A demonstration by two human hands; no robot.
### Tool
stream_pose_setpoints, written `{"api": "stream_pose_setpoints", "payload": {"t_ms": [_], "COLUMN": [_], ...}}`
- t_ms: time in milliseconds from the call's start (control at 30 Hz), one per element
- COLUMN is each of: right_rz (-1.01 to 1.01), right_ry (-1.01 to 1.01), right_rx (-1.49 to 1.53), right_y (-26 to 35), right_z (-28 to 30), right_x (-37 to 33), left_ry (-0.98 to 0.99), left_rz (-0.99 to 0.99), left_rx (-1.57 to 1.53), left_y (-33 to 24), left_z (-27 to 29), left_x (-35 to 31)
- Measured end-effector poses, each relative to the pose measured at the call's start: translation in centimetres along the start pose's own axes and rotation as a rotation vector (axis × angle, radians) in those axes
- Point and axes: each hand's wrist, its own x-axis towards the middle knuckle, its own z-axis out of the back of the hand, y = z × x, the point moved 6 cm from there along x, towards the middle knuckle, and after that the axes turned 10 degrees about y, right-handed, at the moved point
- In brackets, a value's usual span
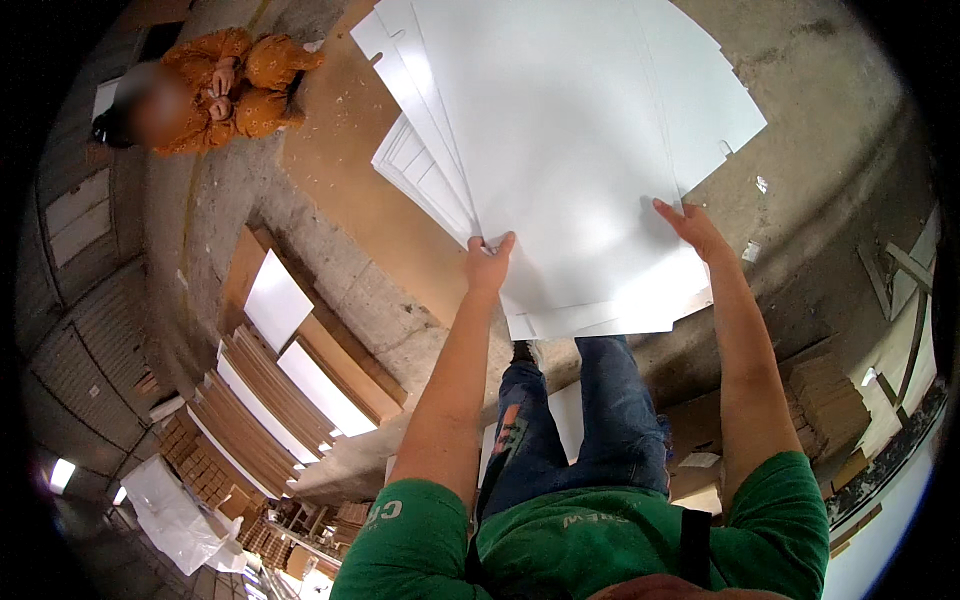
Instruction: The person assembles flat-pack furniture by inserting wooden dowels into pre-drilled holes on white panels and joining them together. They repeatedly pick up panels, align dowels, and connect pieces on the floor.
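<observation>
A large white sheet of cardboard (570, 130) spreads out in front of me, its near edge close to my legs. My left hand (488, 263) grips its left edge, thumb on top and fingers underneath. On the right edge, my right hand (692, 225) holds the sheet in the same way, with the thumb lying on the white face. More white sheets with slots and cut notches (415, 155) fan out beneath it on the left. A notched flap (735, 120) sticks out at the far right.
A person in orange patterned clothes (235, 90) crouches at the far left, hands together. Brown cardboard (350, 190) lies on the concrete floor. Stacks of brown and white board (290, 385) stand to my left. Bundled brown cardboard (825, 395) and metal bars (905, 270) are at the right.
</observation>
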Motion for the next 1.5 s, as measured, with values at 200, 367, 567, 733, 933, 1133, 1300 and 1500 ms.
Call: {"api": "stream_pose_setpoints", "payload": {"t_ms": [200, 367, 567, 733, 933, 1133, 1300, 1500], "right_rz": [0.073, 0.092, 0.276, 0.271, 0.295, 0.383, 0.234, 0.058], "right_ry": [0.127, -0.006, -0.055, -0.39, -0.494, -0.605, -0.769, -1.071], "right_rx": [0.13, -0.16, 0.06, -0.031, -0.052, 0.06, 0.406, 0.622], "right_y": [3.9, 4.5, 8.3, 10.7, 13.3, 7.9, 0.7, -5.6], "right_z": [-1.8, -1.2, -3.2, -4.3, -5.6, -13.8, -22.5, -30.4], "right_x": [-3.7, -7.8, -11.8, -14.7, -20.3, -31.1, -42.0, -51.8], "left_ry": [0.032, 0.302, 0.265, 0.078, 0.151, 0.169, 0.378, 0.566], "left_rz": [-0.053, 0.137, 0.222, 0.234, 0.102, -0.068, -0.221, -0.383], "left_rx": [-0.239, -0.467, -0.599, -0.673, -0.782, -0.732, -0.652, 0.1], "left_y": [1.7, 4.4, 1.5, 4.7, 2.1, 8.8, 8.0, 5.8], "left_z": [-0.3, 0.9, 3.3, 2.4, 7.3, 8.8, 11.7, 8.1], "left_x": [-0.7, -0.7, -0.2, 0.6, -4.0, -9.6, -17.4, -22.0]}}
